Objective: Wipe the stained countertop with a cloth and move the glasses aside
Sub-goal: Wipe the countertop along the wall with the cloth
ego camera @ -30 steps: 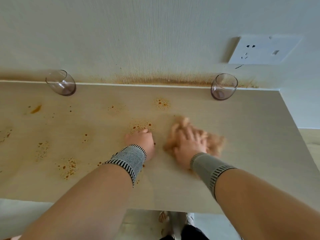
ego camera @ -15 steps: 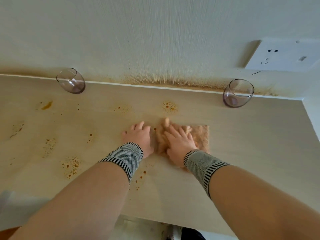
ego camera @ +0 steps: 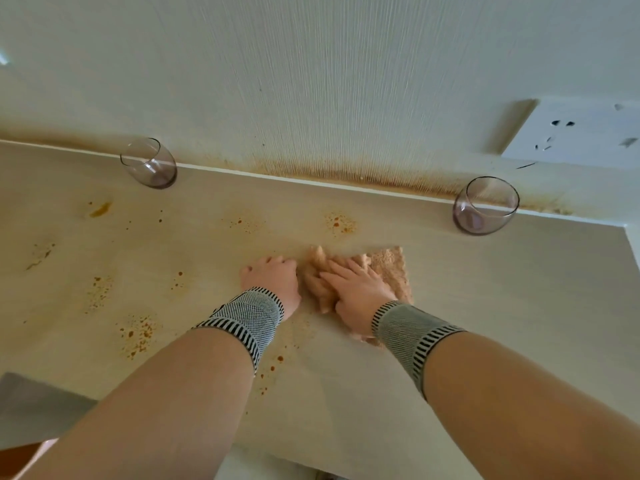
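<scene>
The pale wooden countertop (ego camera: 485,289) carries orange-brown stain spots (ego camera: 339,223) across its left and middle. A beige cloth (ego camera: 391,268) lies at the middle, and my right hand (ego camera: 353,289) presses flat on it with fingers spread. My left hand (ego camera: 273,278) rests on the counter just left of the cloth, fingers bent down onto the surface, holding nothing. Two empty tinted glasses stand against the wall: the left glass (ego camera: 150,164) at the back left, the right glass (ego camera: 485,206) at the back right.
The wall (ego camera: 311,81) runs along the counter's back edge with a brown stain band (ego camera: 346,173) at its foot. A white socket plate (ego camera: 571,133) sits on the wall at the right. The counter ends at the right edge (ego camera: 628,244). More stain spots (ego camera: 138,332) lie front left.
My right hand slid the cloth leftward until it lies beside my left hand, which stayed planted. The cloth now lies more spread out. The view shifted, the glasses did not move.
</scene>
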Motion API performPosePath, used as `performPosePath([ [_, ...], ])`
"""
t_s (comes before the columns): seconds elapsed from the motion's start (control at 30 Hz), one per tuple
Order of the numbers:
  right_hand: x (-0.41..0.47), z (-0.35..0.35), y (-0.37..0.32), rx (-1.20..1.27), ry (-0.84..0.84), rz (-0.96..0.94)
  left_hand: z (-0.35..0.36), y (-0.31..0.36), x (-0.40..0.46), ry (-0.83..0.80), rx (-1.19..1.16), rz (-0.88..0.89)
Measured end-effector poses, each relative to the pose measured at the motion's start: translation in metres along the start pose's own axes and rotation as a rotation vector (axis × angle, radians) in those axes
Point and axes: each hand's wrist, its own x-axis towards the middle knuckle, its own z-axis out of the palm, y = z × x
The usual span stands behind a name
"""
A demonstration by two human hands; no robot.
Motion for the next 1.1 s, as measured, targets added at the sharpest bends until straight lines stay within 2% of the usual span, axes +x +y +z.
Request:
performPosePath([
  [0.07,-0.006,-0.001,0.024,0.071,0.152,0.109,-0.001,0.0,0.0,-0.01,0.016,-0.005],
  [0.13,-0.008,0.0,0.041,0.158,0.293,0.402,0.0,0.0,0.0,-0.023,0.014,-0.008],
  [0.2,0.002,-0.001,0.035,0.166,0.271,0.605,0.001,0.0,-0.001,-0.029,-0.002,-0.015],
  [0.23,0.009,-0.003,0.024,0.166,0.248,0.597,0.001,0.001,-0.002,-0.031,-0.007,-0.016],
  [0.37,0.019,-0.003,-0.009,0.09,0.088,0.083,-0.004,-0.001,0.003,0.004,-0.025,-0.002],
  [0.43,0.014,-0.002,0.005,0.087,0.099,-0.022,-0.008,-0.005,0.009,0.027,-0.022,0.011],
  [0.5,0.007,-0.002,0.029,0.148,0.23,0.081,-0.01,-0.008,0.016,0.043,-0.018,0.025],
  [0.57,0.004,-0.006,0.045,0.224,0.347,0.362,-0.009,-0.011,0.022,0.037,-0.033,0.041],
  [0.63,0.017,-0.013,0.042,0.294,0.372,0.59,-0.009,-0.014,0.027,0.014,-0.052,0.05],
  [0.67,0.028,-0.017,0.033,0.32,0.358,0.645,-0.009,-0.017,0.029,0.004,-0.054,0.056],
  [0.73,0.046,-0.026,0.009,0.324,0.315,0.593,-0.012,-0.02,0.035,-0.001,-0.052,0.073],
  [0.83,0.058,-0.029,-0.022,0.185,0.159,0.21,-0.018,-0.028,0.05,0.034,-0.072,0.1],
  [0.9,0.052,-0.023,-0.018,0.134,0.117,0.088,-0.023,-0.031,0.057,0.032,-0.068,0.117],
  [0.97,0.042,-0.018,0.003,0.174,0.218,0.184,-0.024,-0.032,0.063,0.006,-0.041,0.146],
  [1.03,0.034,-0.016,0.024,0.203,0.331,0.438,-0.023,-0.033,0.065,-0.005,-0.028,0.168],
  [1.1,0.042,-0.02,0.03,0.212,0.329,0.663,-0.022,-0.035,0.066,-0.015,-0.032,0.181],
])
